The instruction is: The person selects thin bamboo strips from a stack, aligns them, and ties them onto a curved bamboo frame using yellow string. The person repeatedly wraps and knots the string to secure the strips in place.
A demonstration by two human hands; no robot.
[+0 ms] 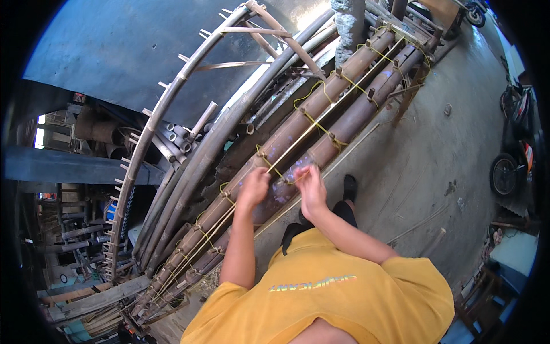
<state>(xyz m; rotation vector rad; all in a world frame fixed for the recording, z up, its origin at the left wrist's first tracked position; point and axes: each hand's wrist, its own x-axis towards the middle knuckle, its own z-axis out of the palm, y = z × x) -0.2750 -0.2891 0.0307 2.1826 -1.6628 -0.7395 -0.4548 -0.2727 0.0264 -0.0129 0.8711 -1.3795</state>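
Observation:
Two long brown bamboo poles (298, 129) lie side by side in front of me, running from lower left to upper right. A thin pale bamboo strip (321, 123) stretches along the gap between them. My left hand (254, 188) is closed on this strip, over the left pole. Beside it, above the right pole (358, 117), my right hand (312, 192) is raised with its palm turned toward the left hand. Its fingertips pinch a yellow cord (279, 174) that crosses between the poles. Similar cord loops are spaced along both poles.
A curved bamboo frame with short pegs (153, 123) rises on the left, near a blue-grey wall (126, 57). Several more bamboo poles (215, 140) lie beside it. A wooden support (405, 106) stands beneath the poles' far end. Motorcycles (507, 172) stand at the right, across the concrete floor (435, 155).

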